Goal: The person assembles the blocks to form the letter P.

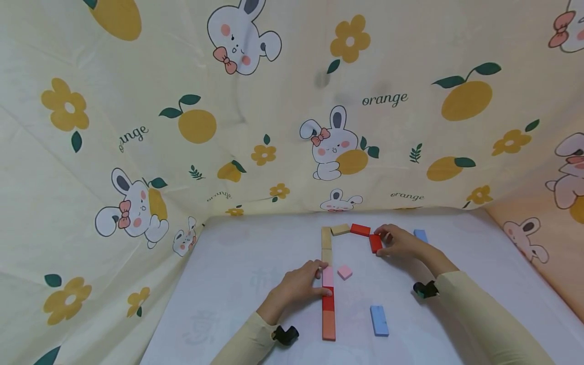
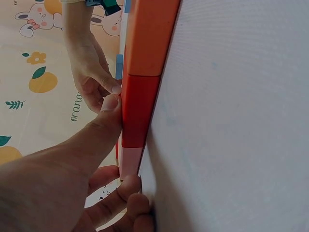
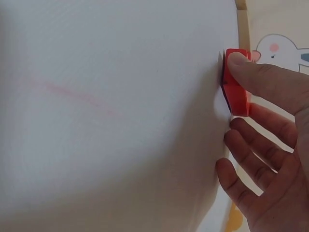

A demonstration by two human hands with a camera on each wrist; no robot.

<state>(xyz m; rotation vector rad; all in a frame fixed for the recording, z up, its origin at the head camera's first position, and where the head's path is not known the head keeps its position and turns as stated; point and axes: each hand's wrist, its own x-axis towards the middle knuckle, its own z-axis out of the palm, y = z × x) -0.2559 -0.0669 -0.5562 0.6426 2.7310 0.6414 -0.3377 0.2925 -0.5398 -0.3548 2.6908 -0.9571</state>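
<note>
currently, in the head view, the right hand (image 1: 399,241) is pinching the end red block (image 1: 376,244) just beside another red block (image 1: 360,230); the left hand (image 1: 294,284) is touching the lined-up pink block (image 1: 327,277). in the left wrist view, its fingers (image 2: 129,187) are bending there, whether gripping i cannot tell. in the right wrist view, the end red block is looking light, stiff and smooth, probably suiting thumb and fingertips on opposite edges.

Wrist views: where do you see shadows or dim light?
Left wrist: dim overall, with a soft shadow on the table beside the pink block; right wrist: a broad, soft-edged shadow on the table beside the right hand.
</note>
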